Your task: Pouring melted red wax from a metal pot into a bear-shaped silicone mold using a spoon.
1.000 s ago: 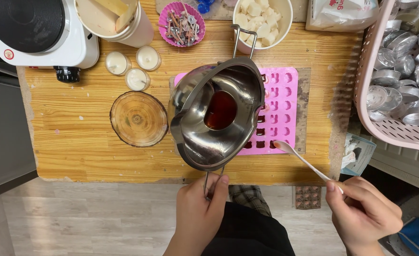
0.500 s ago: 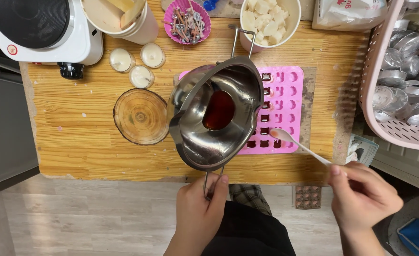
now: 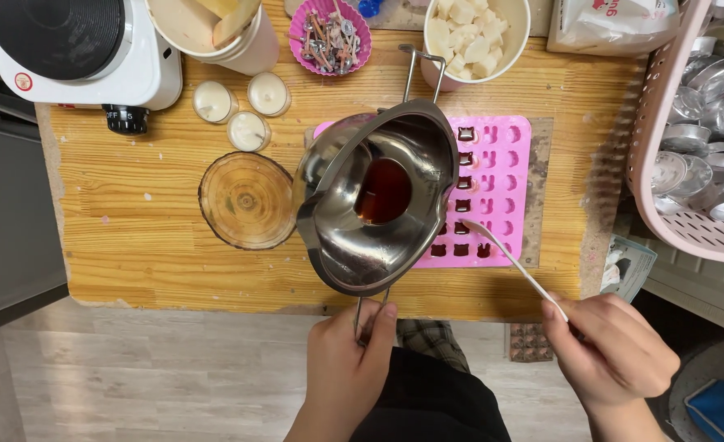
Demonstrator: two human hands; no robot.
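I hold a steel pouring pot tilted over the left part of a pink silicone mould that lies flat on the wooden bench; a pool of dark amber liquid sits in the bottom of the pot, and its rim hangs just above the mould's cavities, several of which along the left column and bottom row already look dark and filled. My left hand has its grip closed around the pot's wire handle at the near edge of the bench. My right hand pinches a thin pale stick between its fingertips, and the stick's far tip rests by the lower cavities, close beside the pot's lip. Left of the pot stands a round clear glass dish, with three small white candles behind it. Farther back are a white hotplate, a pink cup of wicks and a bowl of white wax chunks. A pink basket of metal cups sits at the right.
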